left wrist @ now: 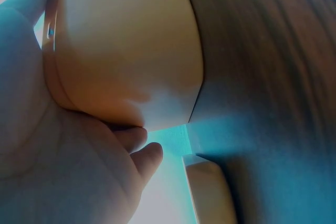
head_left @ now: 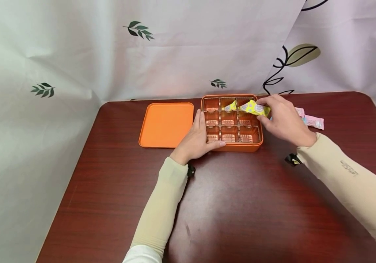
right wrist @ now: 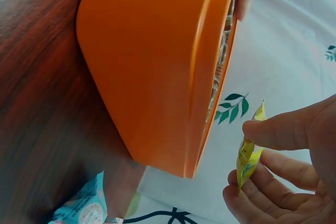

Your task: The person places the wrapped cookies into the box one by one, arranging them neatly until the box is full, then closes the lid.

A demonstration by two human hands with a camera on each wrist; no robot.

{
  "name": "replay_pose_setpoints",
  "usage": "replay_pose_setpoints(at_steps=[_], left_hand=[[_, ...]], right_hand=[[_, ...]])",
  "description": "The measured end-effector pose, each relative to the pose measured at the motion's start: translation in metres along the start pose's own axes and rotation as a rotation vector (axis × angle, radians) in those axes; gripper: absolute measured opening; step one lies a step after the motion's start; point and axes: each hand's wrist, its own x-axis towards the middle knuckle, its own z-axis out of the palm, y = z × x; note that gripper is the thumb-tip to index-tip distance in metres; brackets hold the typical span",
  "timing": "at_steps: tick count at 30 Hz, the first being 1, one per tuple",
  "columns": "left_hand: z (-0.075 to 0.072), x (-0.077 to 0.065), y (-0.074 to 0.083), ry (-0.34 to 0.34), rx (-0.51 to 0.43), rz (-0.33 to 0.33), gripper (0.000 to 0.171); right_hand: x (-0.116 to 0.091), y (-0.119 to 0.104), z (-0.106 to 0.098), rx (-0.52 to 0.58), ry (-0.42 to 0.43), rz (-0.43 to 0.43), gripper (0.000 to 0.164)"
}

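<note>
An orange box [head_left: 237, 147] with a clear divided insert sits near the back of the table. My left hand [head_left: 196, 140] rests against its near left corner, fingers straight along the left side and thumb along the front rim. With thumb and fingers, my right hand [head_left: 283, 118] pinches a yellow dotted candy packet [head_left: 259, 109] over the box's right rim. In the right wrist view this packet [right wrist: 245, 158] shows edge-on between thumb and fingertips. Another yellow packet [head_left: 230, 106] lies in the back middle compartment. The front and middle rows hold nothing.
Left of the box lies its flat orange lid [head_left: 166, 125]. Pink packets [head_left: 314, 122] lie on the table beyond the right hand, with a blue packet [right wrist: 86, 203] beside the box. A patterned cloth [head_left: 174, 54] hangs behind the table [head_left: 234, 204].
</note>
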Motion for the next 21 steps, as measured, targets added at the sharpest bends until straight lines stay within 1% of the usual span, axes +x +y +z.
replay_pose_setpoints(at_steps=[4, 12, 21], left_hand=[[0.001, 0.0, 0.0, 0.0, -0.001, 0.002, 0.122], [0.0, 0.001, -0.001, 0.004, -0.001, -0.004, 0.123], [0.001, 0.001, -0.002, 0.008, -0.004, -0.004, 0.125]], right_hand=[[0.003, -0.005, 0.0, -0.002, -0.025, 0.014, 0.036], [0.014, -0.011, 0.005, -0.004, -0.04, -0.022, 0.035], [0.031, -0.016, 0.009, -0.017, -0.097, -0.018, 0.036]])
